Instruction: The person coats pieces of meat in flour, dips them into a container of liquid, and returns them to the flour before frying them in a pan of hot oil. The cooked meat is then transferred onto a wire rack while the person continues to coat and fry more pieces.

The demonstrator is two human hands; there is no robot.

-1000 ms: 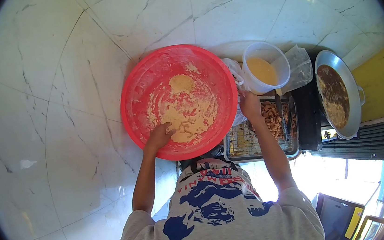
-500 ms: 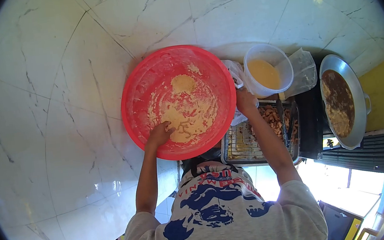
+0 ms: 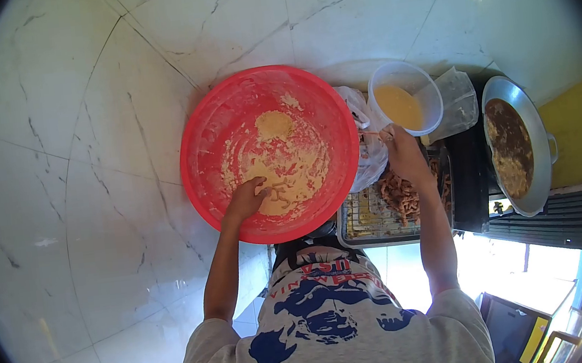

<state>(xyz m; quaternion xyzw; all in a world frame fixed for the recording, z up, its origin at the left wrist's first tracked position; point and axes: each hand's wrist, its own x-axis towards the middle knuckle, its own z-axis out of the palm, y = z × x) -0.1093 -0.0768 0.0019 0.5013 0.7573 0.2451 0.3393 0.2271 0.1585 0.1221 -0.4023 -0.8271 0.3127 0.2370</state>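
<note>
My left hand [image 3: 245, 200] reaches into a big red basin [image 3: 192, 139] and rests on the pale yellow flour mix [image 3: 282, 165], fingertips buried in it beside a few coated strips. My right hand [image 3: 401, 150] is raised between the basin and a white tub of yellow batter [image 3: 402, 104], just below the tub's rim. It pinches a thin strip of food [image 3: 369, 133] that points toward the basin.
A metal tray with a wire rack [image 3: 364, 220] holds brown meat strips [image 3: 397, 195] under my right forearm. A wok of dark oil [image 3: 510, 144] sits on a stove at the right. A white plastic bag [image 3: 368, 156] and a clear bag [image 3: 458, 101] flank the tub. Marble floor tiles lie all around.
My right hand has moved from the basin's right rim over the tray toward the batter tub, now holding a thin strip. My left hand stays in the flour mix.
</note>
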